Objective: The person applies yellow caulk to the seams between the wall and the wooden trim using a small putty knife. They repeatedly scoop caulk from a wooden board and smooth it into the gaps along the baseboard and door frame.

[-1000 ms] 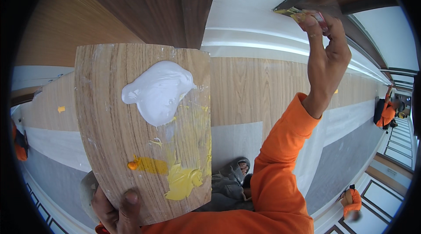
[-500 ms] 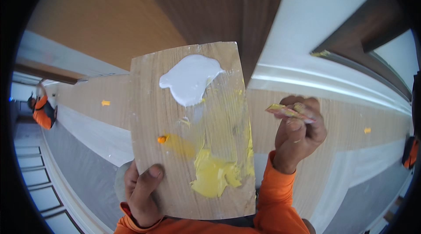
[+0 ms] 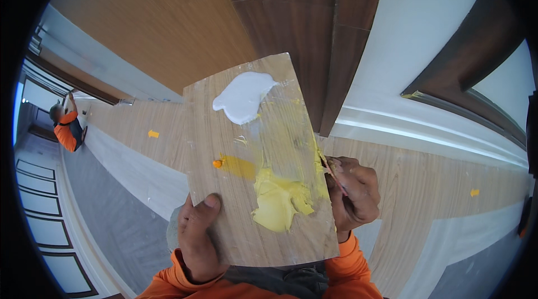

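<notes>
My left hand [image 3: 199, 237] grips the lower left edge of a wood-grain board [image 3: 235, 243], thumb on top and fingers hidden underneath. A white paste patch [image 3: 244, 97] lies near the board's far end. Closer to me spreads a thick yellow paste [image 3: 277, 201], with thin yellow smears running up the right side. To its left are a small orange dab [image 3: 217, 163] and an orange-yellow streak. Beside the board's right edge, my right hand [image 3: 357, 192] is closed on a thin, paste-stained flat scraper [image 3: 334, 177], seen nearly edge-on; its tip is at the edge.
Ahead stand a light brown door panel [image 3: 151, 24] and a dark brown frame [image 3: 302, 30]. A white wall [image 3: 414, 30] with skirting is at right. Yellow arrow stickers [image 3: 153, 134] mark the wood-look floor [image 3: 117, 122]. Far left, a co-worker in orange [image 3: 67, 131] crouches by the wall.
My right hand has moved left and down, bringing the scraper from off to the side against the board's right edge. The board has tilted and shifted slightly right; the view has turned a little.
</notes>
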`<state>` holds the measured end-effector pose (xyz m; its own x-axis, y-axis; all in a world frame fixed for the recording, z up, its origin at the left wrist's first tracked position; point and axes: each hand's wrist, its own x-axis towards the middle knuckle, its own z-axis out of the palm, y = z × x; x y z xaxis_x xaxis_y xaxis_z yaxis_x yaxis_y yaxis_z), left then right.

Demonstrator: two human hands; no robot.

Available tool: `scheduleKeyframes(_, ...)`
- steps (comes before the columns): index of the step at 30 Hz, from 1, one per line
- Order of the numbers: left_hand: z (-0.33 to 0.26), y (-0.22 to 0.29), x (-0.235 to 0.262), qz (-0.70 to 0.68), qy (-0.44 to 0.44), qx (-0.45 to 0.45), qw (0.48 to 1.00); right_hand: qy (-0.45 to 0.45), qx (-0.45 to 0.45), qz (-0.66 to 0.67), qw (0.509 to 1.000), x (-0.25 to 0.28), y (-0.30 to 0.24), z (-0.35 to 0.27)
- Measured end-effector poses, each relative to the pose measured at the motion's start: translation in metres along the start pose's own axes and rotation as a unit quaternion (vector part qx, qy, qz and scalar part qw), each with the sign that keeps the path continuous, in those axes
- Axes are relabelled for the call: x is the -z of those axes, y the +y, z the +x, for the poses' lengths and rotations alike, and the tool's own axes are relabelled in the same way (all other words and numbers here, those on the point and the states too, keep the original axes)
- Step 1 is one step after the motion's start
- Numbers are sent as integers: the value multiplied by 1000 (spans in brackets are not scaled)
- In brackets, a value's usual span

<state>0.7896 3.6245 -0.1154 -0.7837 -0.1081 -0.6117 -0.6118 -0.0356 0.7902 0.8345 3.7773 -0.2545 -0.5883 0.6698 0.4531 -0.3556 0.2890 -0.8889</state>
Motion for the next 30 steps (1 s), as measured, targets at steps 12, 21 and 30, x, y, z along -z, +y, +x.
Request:
scheduleKeyframes(12,-64,-60,-57,-107,7,-52,993,-86,28,-155,984,126,39,29)
scheduleKeyframes(21,-51,14,1,-80,49,-48,994,-105,-431,624,644,16,-12,111)
scheduleKeyframes(30,4,92,100,-69,22,-12,997,-156,-523,559,624,-142,-46,88)
